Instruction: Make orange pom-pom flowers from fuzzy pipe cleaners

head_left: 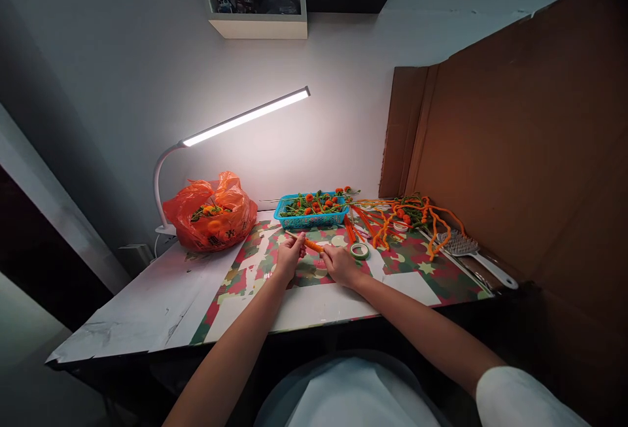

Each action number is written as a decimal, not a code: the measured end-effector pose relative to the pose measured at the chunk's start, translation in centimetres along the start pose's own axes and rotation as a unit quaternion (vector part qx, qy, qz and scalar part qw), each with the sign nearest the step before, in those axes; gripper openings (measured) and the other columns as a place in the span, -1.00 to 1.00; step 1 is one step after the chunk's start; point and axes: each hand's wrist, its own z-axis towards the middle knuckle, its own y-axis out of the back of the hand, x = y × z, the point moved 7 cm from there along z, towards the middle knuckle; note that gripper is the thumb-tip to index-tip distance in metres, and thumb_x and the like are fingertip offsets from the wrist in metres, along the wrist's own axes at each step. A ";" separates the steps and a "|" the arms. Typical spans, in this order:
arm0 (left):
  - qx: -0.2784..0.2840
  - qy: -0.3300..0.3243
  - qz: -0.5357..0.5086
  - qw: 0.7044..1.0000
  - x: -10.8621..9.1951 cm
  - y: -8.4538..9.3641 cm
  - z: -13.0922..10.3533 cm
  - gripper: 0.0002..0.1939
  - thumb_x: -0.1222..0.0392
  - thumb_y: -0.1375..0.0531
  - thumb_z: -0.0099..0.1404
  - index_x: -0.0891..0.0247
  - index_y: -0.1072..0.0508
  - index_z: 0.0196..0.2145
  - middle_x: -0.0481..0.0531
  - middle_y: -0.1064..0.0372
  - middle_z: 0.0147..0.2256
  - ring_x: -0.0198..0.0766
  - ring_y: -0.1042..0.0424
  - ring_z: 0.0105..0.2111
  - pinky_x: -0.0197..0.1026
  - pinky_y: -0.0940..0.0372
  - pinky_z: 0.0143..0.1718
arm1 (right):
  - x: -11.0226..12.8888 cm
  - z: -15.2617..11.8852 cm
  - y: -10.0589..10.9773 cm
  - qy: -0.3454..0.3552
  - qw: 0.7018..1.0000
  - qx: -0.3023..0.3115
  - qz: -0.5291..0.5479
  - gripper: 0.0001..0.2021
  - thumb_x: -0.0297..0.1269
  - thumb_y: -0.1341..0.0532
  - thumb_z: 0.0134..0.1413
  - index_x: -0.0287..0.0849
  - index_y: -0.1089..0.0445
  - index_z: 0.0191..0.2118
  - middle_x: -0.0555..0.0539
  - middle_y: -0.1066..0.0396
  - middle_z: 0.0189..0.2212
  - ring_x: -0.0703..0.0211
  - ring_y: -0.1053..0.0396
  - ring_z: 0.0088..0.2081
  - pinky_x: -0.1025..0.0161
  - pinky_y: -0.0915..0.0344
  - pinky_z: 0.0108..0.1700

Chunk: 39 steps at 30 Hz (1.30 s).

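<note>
White clothing [360,395] nearest, both hands [290,257] [342,266] grip an orange piece [313,244] spanning between them.

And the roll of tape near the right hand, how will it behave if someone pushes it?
The roll of tape lies flat, so it would probably slide rather than roll. Being low and wide, it seems unlikely to tip.

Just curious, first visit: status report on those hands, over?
Left hand, right hand: closed on orange piece. Piece: slanting between them. Green roll: beside right hand, seemingly not blocking.
</note>
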 end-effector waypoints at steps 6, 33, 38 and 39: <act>0.025 0.034 -0.053 0.998 0.0 -0.4 0.0 -0.48 -0.23 -0.31 -0.15 0.32 -0.39 -0.50 -0.09 -0.27 -0.64 -0.43 -0.23 -0.66 -0.33 -0.14 -0.61 | -0.6 0.1 0.0 -0.007 0.993 -0.001 0.115 -0.78 -0.30 0.01 0.23 -0.17 -0.29 -0.40 0.05 -0.26 -0.56 0.30 -0.17 -0.52 0.37 0.03 -0.47; 0.163 0.058 -0.033 0.984 0.8 -2.3 -1.0 -0.51 -0.04 -0.40 -0.13 0.35 -0.50 -0.29 0.13 -0.47 -0.34 -0.29 -0.43 -0.40 -0.24 -0.33 -0.31 | -1.1 0.0 0.8 -0.001 0.981 -0.066 0.183 -0.75 -0.20 -0.01 0.20 -0.17 -0.26 -0.45 0.07 -0.20 -0.62 0.30 -0.13 -0.56 0.36 0.02 -0.48; 0.179 0.048 -0.020 0.983 1.2 -2.2 -0.9 -0.56 -0.03 -0.38 -0.07 0.35 -0.52 -0.30 0.10 -0.46 -0.39 -0.30 -0.41 -0.42 -0.26 -0.34 -0.34 | -0.9 -0.1 0.6 0.014 0.987 -0.052 0.154 -0.76 -0.23 0.00 0.23 -0.17 -0.33 -0.37 0.03 -0.30 -0.56 0.28 -0.20 -0.52 0.37 -0.02 -0.45; 0.175 0.045 -0.014 0.983 1.2 -2.2 -0.9 -0.56 -0.03 -0.37 -0.07 0.34 -0.52 -0.30 0.10 -0.46 -0.39 -0.31 -0.41 -0.43 -0.26 -0.34 -0.34 | -0.9 -0.1 0.7 0.017 0.987 -0.054 0.153 -0.76 -0.23 0.00 0.23 -0.17 -0.35 -0.35 0.02 -0.32 -0.55 0.28 -0.21 -0.51 0.37 -0.02 -0.45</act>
